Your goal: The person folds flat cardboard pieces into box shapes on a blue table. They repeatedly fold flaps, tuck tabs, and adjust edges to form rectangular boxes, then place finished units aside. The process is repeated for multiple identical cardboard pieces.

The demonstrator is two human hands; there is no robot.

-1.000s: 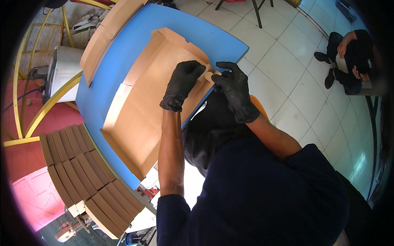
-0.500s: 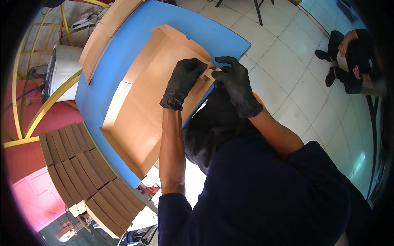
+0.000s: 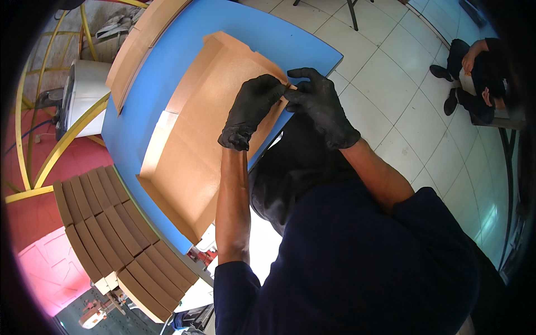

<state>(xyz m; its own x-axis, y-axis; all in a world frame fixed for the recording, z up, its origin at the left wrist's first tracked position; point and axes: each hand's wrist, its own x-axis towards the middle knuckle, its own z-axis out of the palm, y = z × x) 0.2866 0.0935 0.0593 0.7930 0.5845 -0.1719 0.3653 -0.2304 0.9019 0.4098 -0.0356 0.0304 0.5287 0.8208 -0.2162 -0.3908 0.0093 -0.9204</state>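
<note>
A brown cardboard box (image 3: 195,128) lies open on the blue table (image 3: 273,36), its long side walls partly raised. Both hands wear black gloves and meet at its near right corner. My left hand (image 3: 254,106) comes from inside the box, its fingers closed on the corner flap. From outside the edge, my right hand (image 3: 318,103) pinches the same flap between thumb and fingers, its index finger stretched out above. The fingertips hide most of the folded cardboard there.
Folded brown boxes (image 3: 117,234) stand in rows at the lower left. More cardboard (image 3: 142,50) lies along the table's far left edge. Beyond are a yellow metal frame (image 3: 70,137) and a white drum-shaped thing (image 3: 89,97). A seated person (image 3: 480,78) is at the right on the tiled floor.
My right hand has moved slightly up and closer to my left hand. The corner flap, raised and visible between them before, is now folded down and mostly covered by the fingers.
</note>
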